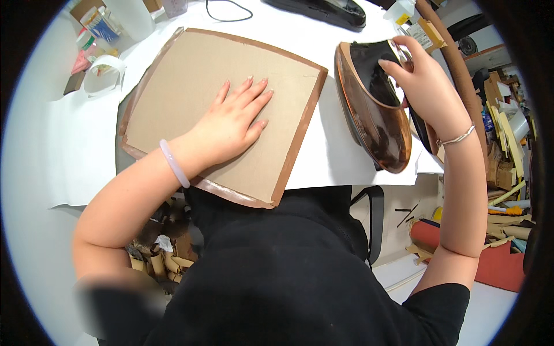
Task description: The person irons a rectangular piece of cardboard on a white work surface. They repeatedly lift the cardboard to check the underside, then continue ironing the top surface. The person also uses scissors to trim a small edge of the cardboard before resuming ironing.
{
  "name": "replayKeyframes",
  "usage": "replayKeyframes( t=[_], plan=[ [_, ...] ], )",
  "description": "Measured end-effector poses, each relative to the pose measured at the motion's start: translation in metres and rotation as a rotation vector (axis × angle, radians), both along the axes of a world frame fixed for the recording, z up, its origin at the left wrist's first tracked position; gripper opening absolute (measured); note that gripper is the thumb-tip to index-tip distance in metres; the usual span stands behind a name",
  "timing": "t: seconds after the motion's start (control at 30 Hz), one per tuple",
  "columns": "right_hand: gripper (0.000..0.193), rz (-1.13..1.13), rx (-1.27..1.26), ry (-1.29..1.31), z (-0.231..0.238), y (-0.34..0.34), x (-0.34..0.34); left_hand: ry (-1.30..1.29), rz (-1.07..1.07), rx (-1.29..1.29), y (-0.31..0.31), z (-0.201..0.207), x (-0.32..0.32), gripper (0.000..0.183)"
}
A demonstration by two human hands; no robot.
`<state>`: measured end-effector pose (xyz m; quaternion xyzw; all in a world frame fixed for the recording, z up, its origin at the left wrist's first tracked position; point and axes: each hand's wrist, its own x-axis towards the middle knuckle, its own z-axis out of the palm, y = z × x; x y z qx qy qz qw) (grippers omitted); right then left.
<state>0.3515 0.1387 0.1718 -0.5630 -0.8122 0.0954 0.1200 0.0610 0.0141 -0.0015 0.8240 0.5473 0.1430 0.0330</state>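
Observation:
My left hand (233, 120) lies flat, palm down and fingers spread, on a beige panel (190, 75). Shiny brown margins run around the panel's edges, and its near edge hangs past the table toward my lap. To the right of it, my right hand (426, 83) is closed around the upper right side of a glossy brown and black clothes iron (378, 124). The iron appears tilted up on the white tabletop, apart from the panel. My palm and some fingers are hidden behind its black and shiny parts.
A long black object (329, 12) lies at the far edge, beside a dark cable (245, 8). A white tape roll (104, 75) and several small containers (98, 32) stand far left. At far right are a bottle (398, 11), a small box (427, 36) and piled scraps (508, 138).

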Motion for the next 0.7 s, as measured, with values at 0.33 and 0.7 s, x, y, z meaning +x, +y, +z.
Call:
replayKeyframes(
  t=[0.33,0.7],
  plan=[
    [0.043,0.013,-0.008,-0.164,-0.014,-0.003,0.003,-0.018,0.153,-0.012,0.029,-0.008,0.02,0.055],
    [0.033,0.119,0.107,-0.284,-0.04,0.035,-0.037,-0.113,0.15,0.069,0.028,-0.02,0.017,0.049]
  ],
)
